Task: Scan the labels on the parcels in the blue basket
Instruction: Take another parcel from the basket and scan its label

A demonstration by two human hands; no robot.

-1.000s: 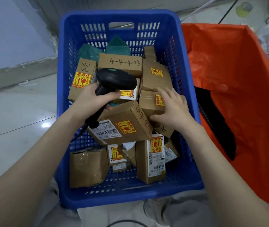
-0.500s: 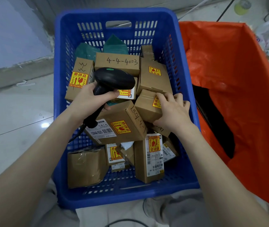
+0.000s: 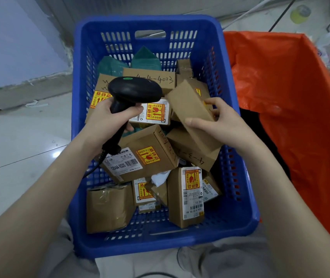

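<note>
A pale tiled floor (image 3: 19,157) runs under everything, and a blue basket (image 3: 238,217) stands on it right in front of the person. All places below are told from this basket. Touching its right wall is an orange bag (image 3: 300,117), open at the top. Beyond its far right corner lies a roll of tape (image 3: 300,14), well apart.

Inside the basket are the parcels, brown cartons heaped at all angles, many with yellow fragile stickers. Two green pouches (image 3: 144,59) lean against the far wall. A carton marked 4-4-4003 (image 3: 160,79) lies just in front of them. At the middle, a carton with a 12V4A-5525 label (image 3: 138,157) lies tilted. Near the front wall a tall carton (image 3: 186,197) stands upright, its white label facing up.

The left hand (image 3: 109,115) is over the left middle of the basket, fingers wrapped tight around the handle of a black scanner (image 3: 134,91), whose head points toward the right. The right hand (image 3: 220,121) is over the right middle, thumb and fingers clasping a plain carton (image 3: 188,105) raised above the heap and tilted, just beside the scanner head.
</note>
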